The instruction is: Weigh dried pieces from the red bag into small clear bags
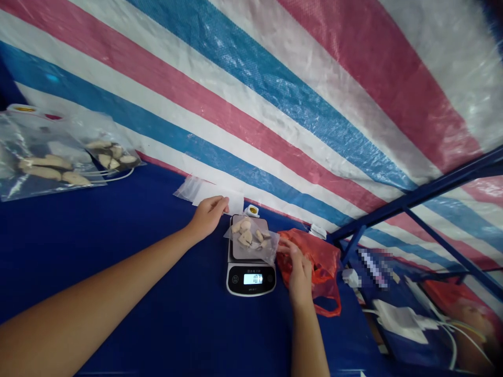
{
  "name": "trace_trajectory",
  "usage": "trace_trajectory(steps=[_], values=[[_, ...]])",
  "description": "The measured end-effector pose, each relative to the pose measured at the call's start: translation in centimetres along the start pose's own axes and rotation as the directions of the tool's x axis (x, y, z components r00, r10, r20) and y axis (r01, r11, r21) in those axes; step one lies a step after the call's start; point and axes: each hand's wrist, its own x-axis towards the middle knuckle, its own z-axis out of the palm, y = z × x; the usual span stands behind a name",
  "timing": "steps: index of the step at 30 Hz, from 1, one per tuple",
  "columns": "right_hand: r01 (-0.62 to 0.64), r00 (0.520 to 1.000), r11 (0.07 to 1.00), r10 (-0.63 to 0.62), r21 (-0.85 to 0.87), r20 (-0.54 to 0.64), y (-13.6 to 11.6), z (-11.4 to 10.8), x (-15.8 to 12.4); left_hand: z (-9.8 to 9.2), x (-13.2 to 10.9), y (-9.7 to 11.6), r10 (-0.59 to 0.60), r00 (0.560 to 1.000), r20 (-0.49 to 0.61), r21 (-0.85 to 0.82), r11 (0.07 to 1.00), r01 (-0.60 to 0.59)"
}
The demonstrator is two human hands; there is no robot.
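A small kitchen scale (251, 277) stands on the blue table cover, its lit display reading 107. On its platform lies a clear plastic bag (253, 238) with several pale, beige chunks inside. My left hand (208, 214) reaches past the scale's left side, fingers curled on a flat stack of empty clear bags (204, 191) by the striped tarp. My right hand (299, 269) rests on a red plastic bag (324, 264) just right of the scale, fingers bent at its mouth, close to the clear bag's corner.
Filled clear bags (43, 162) of the same pale pieces lie at the far left. A small white-and-yellow object (251, 210) sits behind the scale. A blue metal frame (412, 201) rises at the right, with white cables and a power adapter (401, 319) below it.
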Motion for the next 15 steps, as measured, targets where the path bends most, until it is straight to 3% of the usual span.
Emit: trace_trajectory(steps=[9,15], values=[[-0.044,0.999,0.999,0.044,0.032,0.002,0.4,0.0,0.0,0.0,0.0,-0.2,-0.004,1.000,0.017,0.014,1.000,0.004],[-0.100,0.980,0.981,0.127,0.168,-0.154,1.1,-0.1,0.2,-0.1,0.2,-0.6,-0.015,1.000,-0.008,-0.023,1.000,0.014]])
